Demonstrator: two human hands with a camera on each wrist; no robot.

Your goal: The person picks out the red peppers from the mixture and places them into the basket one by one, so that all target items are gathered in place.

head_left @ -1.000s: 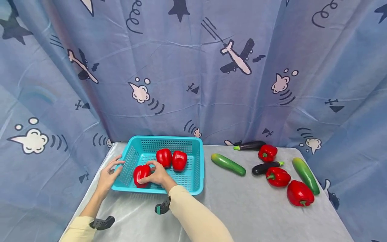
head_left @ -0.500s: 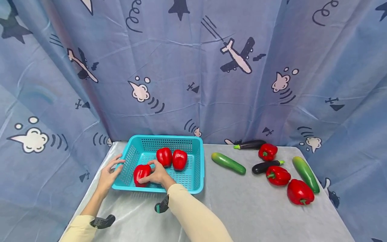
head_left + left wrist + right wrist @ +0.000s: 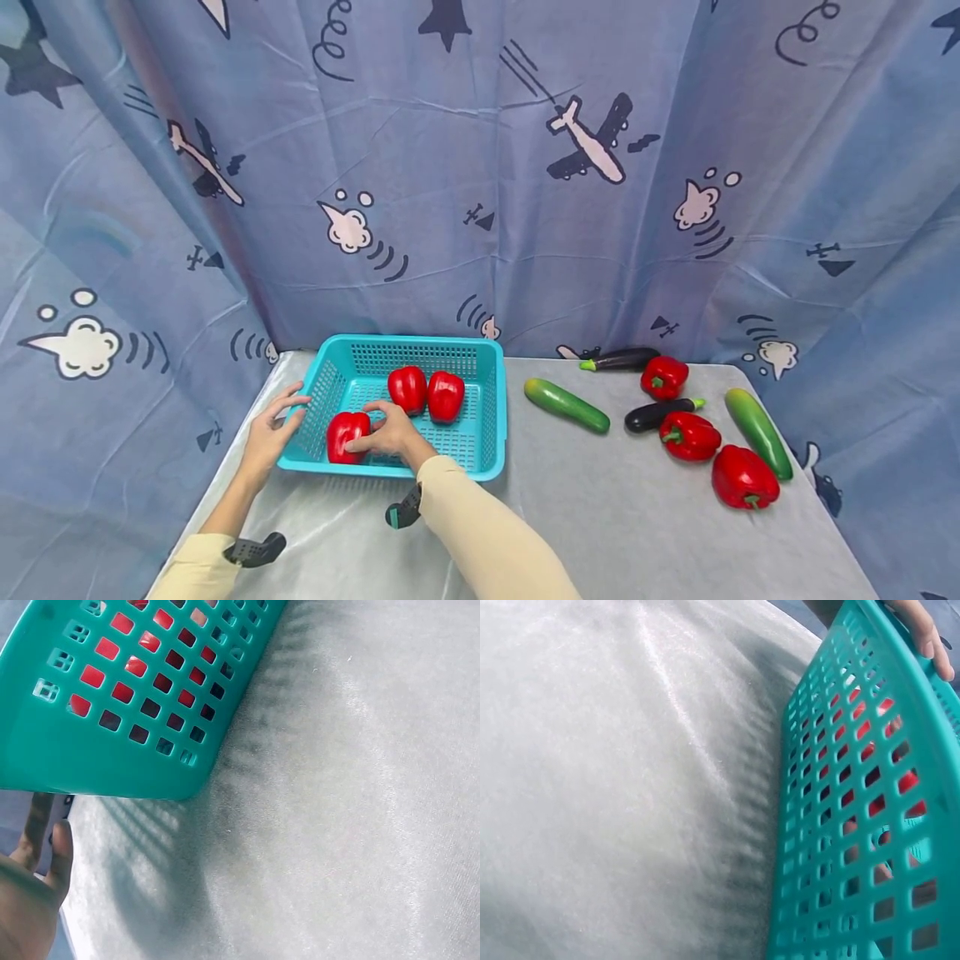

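Turquoise plastic formed the basket (image 3: 489, 417); the left hand (image 3: 264, 437), fingers parted, touched its left rim. Inside, near-left, the right hand (image 3: 393, 435) pinched a red pepper (image 3: 342, 433); too light a hold could let its glossy skin slip.

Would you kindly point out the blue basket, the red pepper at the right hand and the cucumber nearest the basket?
Blue basket (image 3: 491, 423): head view, inside of its right wall.
Red pepper (image 3: 342, 435): head view, middle of its visible side.
Cucumber (image 3: 566, 406): head view, middle of its length.
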